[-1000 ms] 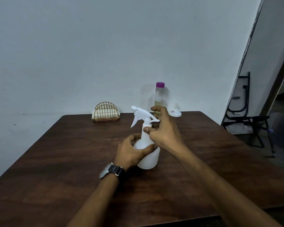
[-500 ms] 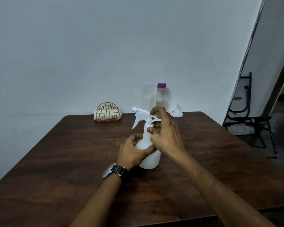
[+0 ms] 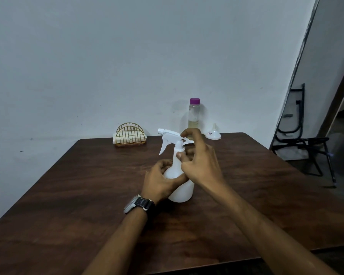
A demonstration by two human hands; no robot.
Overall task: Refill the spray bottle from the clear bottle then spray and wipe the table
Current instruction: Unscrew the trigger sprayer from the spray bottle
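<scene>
- The left hand (image 3: 159, 181) fingers (image 3: 164, 163) curl round the spray bottle (image 3: 181, 189) body, steadying it upright on the bench (image 3: 68, 195).
- The right hand (image 3: 201, 163) fingers (image 3: 187, 132) pinch its neck under the trigger head. They are probably unscrewing it, and the head is not yet off.
- Beyond those fingers the clear bottle (image 3: 194, 116) stands capped, with a funnel (image 3: 213, 133) beside it. Refilling, spraying and wiping all remain.
</scene>
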